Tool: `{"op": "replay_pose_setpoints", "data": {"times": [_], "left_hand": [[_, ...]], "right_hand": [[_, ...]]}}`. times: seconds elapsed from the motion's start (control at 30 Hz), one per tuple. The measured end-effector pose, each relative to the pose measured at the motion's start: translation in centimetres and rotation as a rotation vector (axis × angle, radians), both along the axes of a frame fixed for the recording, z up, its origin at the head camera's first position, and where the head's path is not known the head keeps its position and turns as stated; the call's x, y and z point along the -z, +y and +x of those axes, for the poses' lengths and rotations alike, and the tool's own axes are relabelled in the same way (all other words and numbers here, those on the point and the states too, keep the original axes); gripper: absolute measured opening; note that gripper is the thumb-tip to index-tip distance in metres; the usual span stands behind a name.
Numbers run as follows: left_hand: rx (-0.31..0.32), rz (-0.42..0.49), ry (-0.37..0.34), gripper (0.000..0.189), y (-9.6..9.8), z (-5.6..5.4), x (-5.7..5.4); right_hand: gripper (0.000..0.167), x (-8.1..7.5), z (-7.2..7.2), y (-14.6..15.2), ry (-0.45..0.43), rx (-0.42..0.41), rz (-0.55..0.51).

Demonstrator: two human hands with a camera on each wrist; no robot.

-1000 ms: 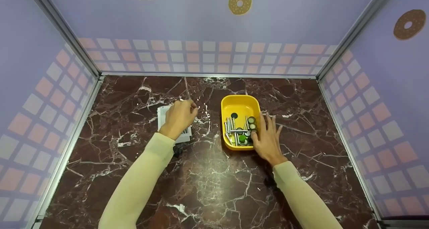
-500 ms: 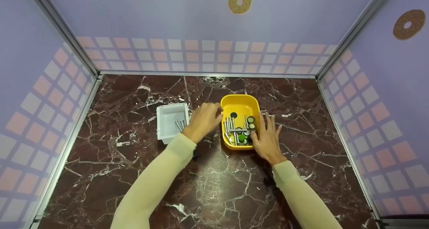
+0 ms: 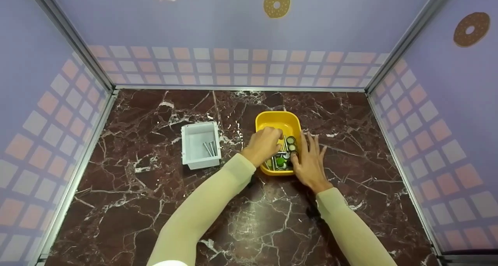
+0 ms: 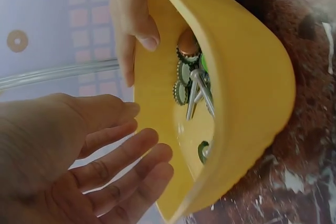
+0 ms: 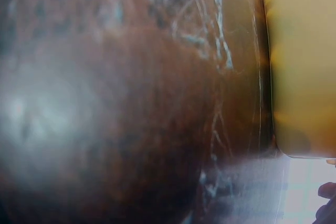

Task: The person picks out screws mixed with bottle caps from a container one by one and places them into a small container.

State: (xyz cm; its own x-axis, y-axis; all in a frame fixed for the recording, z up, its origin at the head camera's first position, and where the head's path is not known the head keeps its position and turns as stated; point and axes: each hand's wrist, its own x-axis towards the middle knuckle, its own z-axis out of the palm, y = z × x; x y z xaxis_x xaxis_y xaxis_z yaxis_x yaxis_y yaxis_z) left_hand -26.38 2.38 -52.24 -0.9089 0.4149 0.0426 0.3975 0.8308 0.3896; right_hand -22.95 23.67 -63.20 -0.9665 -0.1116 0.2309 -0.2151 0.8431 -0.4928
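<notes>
A yellow plastic bin stands right of centre on the table, holding metal bolts and crown bottle caps. My left hand reaches over its left rim, covering part of the contents. In the left wrist view its fingers are loosely bent above the bin, with nothing between them. On the bin's right side, my right hand holds the wall, thumb over the rim and fingers spread along the outside. To the left sits a smaller white bin with a few bolts inside.
The dark red marble-patterned tabletop is framed by metal rails. Lilac panels with checks and doughnut prints enclose it at the back and both sides.
My left hand has moved right, from over the white bin to over the yellow bin, uncovering the bolts in the white one. My right hand stays on the yellow bin's side.
</notes>
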Motion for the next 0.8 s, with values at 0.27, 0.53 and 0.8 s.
{"op": "replay_pose_setpoints", "data": {"times": [0.27, 0.53, 0.8], "left_hand": [[-0.015, -0.061, -0.048, 0.013, 1.8, -0.6, 0.6], [-0.056, -0.077, -0.066, 0.009, 2.3, -0.6, 1.2], [-0.065, -0.068, -0.093, 0.012, 2.5, -0.8, 1.7]], "right_hand": [[0.086, 0.0, 0.1, -0.1, 0.01, 0.001, -0.008], [0.087, -0.2, 0.0, -0.2, -0.007, -0.005, -0.013], [0.087, -0.4, 0.2, -0.1, -0.003, -0.001, -0.008]]}}
